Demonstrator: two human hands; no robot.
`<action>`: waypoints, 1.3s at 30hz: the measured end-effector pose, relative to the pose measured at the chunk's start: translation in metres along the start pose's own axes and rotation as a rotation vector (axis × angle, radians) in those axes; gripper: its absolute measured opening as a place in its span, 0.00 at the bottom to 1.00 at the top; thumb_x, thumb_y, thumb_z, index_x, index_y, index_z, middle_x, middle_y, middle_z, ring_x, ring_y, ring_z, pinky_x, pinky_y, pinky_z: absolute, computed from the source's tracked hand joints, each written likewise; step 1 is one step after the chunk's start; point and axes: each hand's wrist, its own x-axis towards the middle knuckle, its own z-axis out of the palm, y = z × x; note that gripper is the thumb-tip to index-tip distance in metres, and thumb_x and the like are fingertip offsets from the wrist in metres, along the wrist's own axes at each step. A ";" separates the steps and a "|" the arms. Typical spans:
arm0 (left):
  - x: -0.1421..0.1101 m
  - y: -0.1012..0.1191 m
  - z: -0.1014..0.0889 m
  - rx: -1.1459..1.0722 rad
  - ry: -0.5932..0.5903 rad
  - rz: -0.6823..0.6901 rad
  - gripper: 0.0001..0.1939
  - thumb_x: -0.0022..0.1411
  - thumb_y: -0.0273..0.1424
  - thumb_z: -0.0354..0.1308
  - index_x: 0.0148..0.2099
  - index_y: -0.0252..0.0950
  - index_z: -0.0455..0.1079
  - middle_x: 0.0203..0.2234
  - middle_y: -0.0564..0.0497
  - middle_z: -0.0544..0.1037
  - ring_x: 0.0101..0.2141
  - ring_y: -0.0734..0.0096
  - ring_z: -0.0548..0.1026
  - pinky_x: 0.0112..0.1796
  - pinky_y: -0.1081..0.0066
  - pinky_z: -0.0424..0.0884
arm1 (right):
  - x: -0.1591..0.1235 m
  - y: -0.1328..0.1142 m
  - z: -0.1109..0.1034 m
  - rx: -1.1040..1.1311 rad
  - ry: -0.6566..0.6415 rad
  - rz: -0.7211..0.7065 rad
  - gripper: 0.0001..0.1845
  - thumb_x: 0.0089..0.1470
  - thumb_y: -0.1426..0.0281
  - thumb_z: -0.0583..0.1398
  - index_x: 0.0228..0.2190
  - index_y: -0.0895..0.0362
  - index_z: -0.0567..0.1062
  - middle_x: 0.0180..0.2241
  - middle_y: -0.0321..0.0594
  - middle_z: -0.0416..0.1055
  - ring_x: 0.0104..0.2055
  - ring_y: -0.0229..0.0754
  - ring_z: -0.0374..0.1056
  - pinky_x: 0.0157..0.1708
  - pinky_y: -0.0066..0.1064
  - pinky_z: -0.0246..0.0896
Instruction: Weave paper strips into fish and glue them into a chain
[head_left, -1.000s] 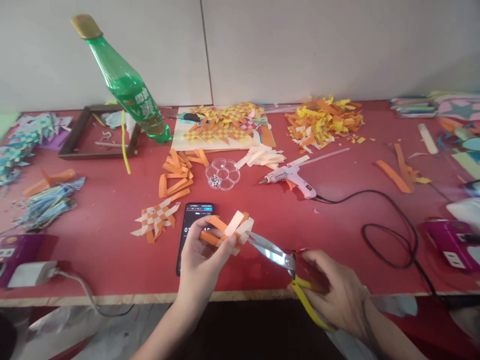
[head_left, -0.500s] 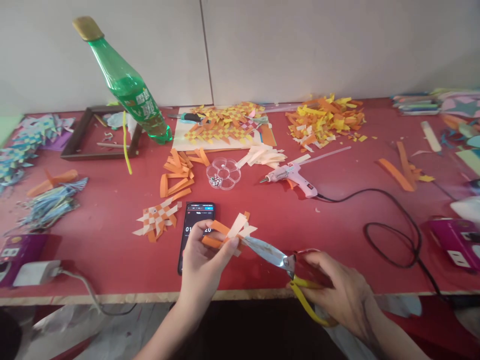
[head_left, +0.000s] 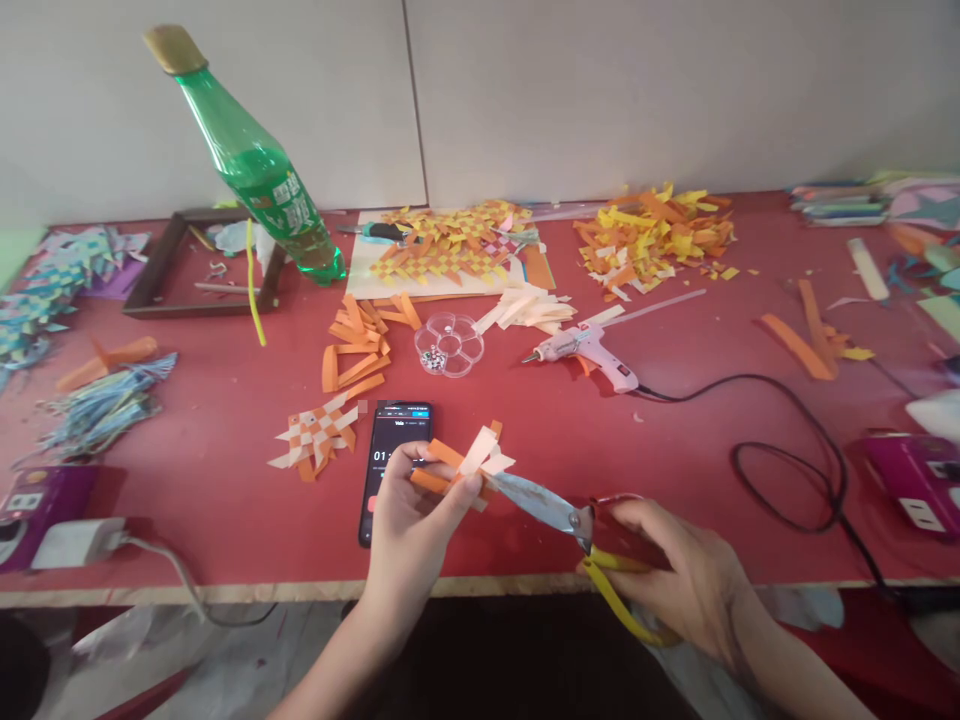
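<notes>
Between the thumb and fingers of my left hand [head_left: 416, 515] is a small piece of woven paper strips [head_left: 480, 455], orange and cream, with loose ends sticking out. My right hand [head_left: 682, 570] grips scissors [head_left: 551, 510] by their yellow handles. The blade tips meet the lower right edge of the woven paper; whether they have cut into it I cannot tell. Behind my left hand lies a phone [head_left: 401, 425] showing a timer, partly covered by my fingers. Left of the phone is a woven orange and cream paper fish [head_left: 315, 435].
A pink glue gun [head_left: 589, 350] with a black cord lies right of a clear flower-shaped tray [head_left: 450, 345]. Orange strips [head_left: 356, 340], cream strips [head_left: 532, 308] and an orange-yellow paper pile [head_left: 656, 240] lie behind. A green bottle [head_left: 262, 180] stands by a brown frame [head_left: 150, 270].
Almost nothing differs. The view has shifted slightly, and both hands keep the same hold on the woven paper and the scissors.
</notes>
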 end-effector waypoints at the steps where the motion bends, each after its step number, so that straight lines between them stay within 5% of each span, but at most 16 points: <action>1: 0.000 0.000 0.000 0.002 -0.003 -0.001 0.21 0.52 0.29 0.71 0.39 0.38 0.60 0.23 0.60 0.77 0.25 0.74 0.81 0.32 0.77 0.77 | 0.000 0.000 0.000 -0.005 0.002 -0.008 0.19 0.49 0.54 0.66 0.36 0.53 0.73 0.28 0.37 0.79 0.26 0.43 0.77 0.24 0.29 0.71; 11: 0.000 -0.007 -0.006 0.038 -0.046 -0.008 0.19 0.55 0.30 0.69 0.39 0.39 0.59 0.26 0.56 0.80 0.27 0.73 0.82 0.34 0.74 0.77 | 0.008 -0.008 -0.004 -0.052 0.040 -0.090 0.22 0.53 0.47 0.61 0.35 0.53 0.72 0.27 0.38 0.79 0.25 0.44 0.77 0.23 0.29 0.70; 18: -0.002 -0.008 -0.006 0.022 -0.068 0.005 0.19 0.56 0.29 0.68 0.39 0.39 0.59 0.26 0.57 0.80 0.27 0.72 0.82 0.35 0.73 0.78 | 0.013 -0.015 -0.010 -0.045 0.025 -0.106 0.26 0.55 0.42 0.55 0.32 0.53 0.71 0.20 0.35 0.75 0.15 0.38 0.69 0.15 0.27 0.63; 39: -0.012 -0.002 -0.002 0.070 -0.068 0.004 0.19 0.55 0.28 0.69 0.40 0.39 0.60 0.25 0.60 0.75 0.29 0.72 0.81 0.37 0.71 0.79 | -0.002 0.003 -0.004 0.012 -0.077 0.026 0.24 0.45 0.46 0.66 0.34 0.53 0.74 0.25 0.34 0.77 0.21 0.40 0.72 0.22 0.28 0.67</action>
